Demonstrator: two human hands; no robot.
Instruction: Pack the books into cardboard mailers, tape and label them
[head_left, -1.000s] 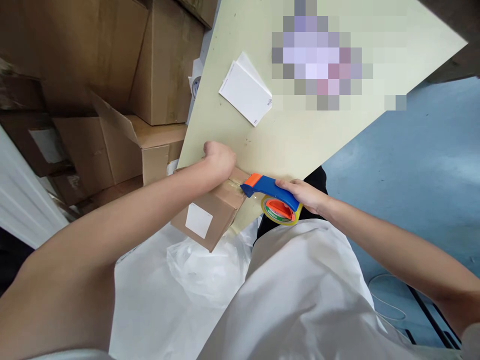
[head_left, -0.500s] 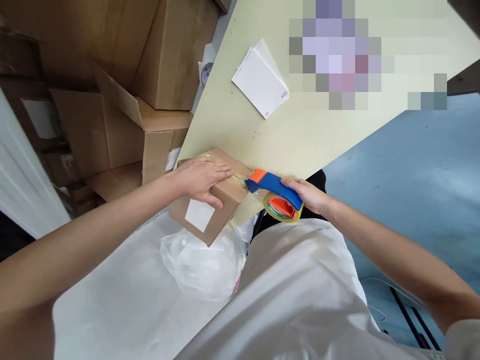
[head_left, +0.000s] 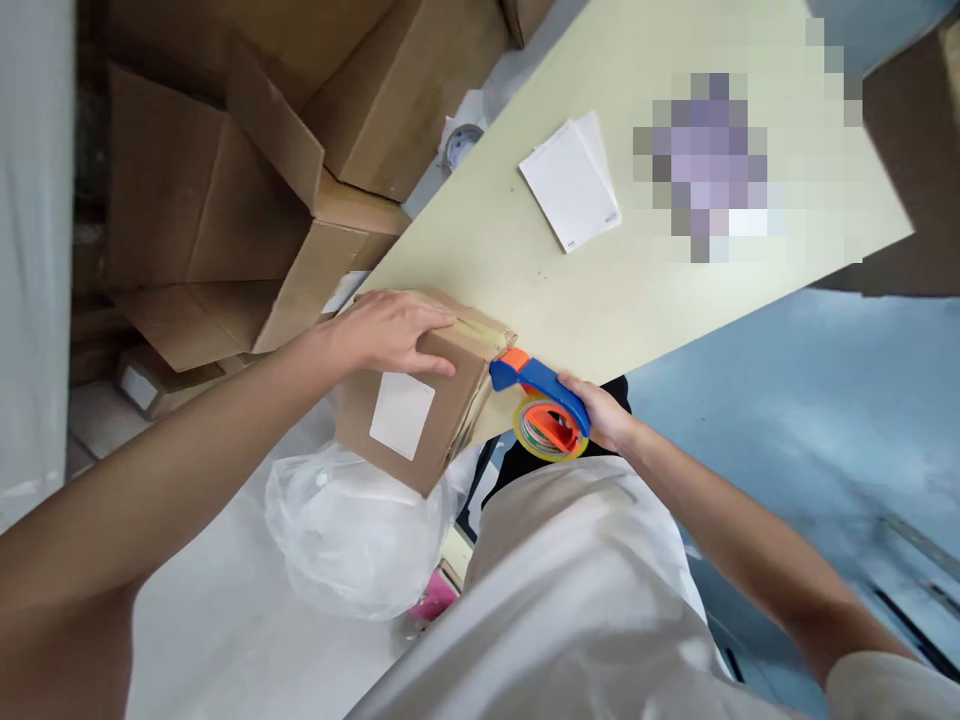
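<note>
A cardboard box (head_left: 450,400) with a white label (head_left: 403,414) sits tilted at the edge of the pale table. Yellowish tape lies along its upper face. Over the box's upper edge rests my left hand (head_left: 394,330), open, fingers stretched out and thumb apart on the labelled face. My right hand (head_left: 602,412) is closed around the handle of a blue and orange tape dispenser (head_left: 551,388). A yellow-edged tape roll (head_left: 529,440) is mounted in it. The dispenser's head is against or very close to the box's right end; contact cannot be made out exactly.
White cards (head_left: 570,190) lie on the pale table (head_left: 480,250), with a blurred-out patch beyond them. Large open cardboard boxes (head_left: 255,220) stand at left, and a tape roll (head_left: 463,147) is beside the table. Below the box hangs a clear plastic bag (head_left: 352,540).
The box has tipped, so more of its right end shows. The dispenser has moved slightly left and down with my right hand. My left hand stays on the box. The view has shifted.
</note>
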